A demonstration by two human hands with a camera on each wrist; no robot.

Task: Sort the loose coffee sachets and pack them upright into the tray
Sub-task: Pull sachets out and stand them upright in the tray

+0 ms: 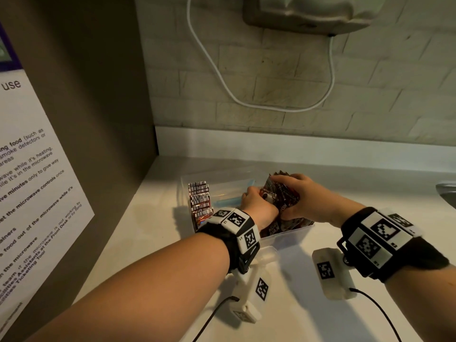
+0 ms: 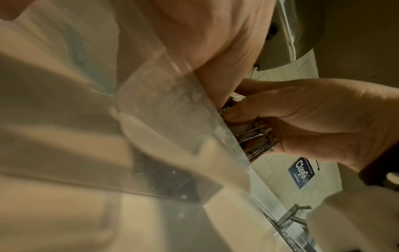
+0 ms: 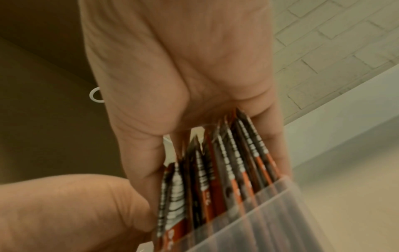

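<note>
A clear plastic tray (image 1: 291, 236) sits on the white counter. A row of red and white sachets (image 1: 199, 203) stands upright at its left end. At the right end stands a pack of dark coffee sachets (image 1: 286, 201). My right hand (image 1: 288, 193) lies over their tops, fingers on the far side and thumb on the near side, gripping the pack. My left hand (image 1: 256, 197) is curled against the pack's left face and pinches a sachet there. The right wrist view has the sachet tops (image 3: 226, 162) fanned under my palm above the tray wall (image 3: 302, 213). In the left wrist view my right hand (image 2: 302, 119) clasps the sachets (image 2: 254, 136).
A brown cabinet side with a printed notice (image 1: 37, 181) closes off the left. The brick wall behind carries a looping white cable (image 1: 246, 99) and a mounted appliance (image 1: 308, 13). A metal sink edge (image 1: 446, 193) shows at far right. Something pale blue (image 1: 227, 201) lies inside the tray.
</note>
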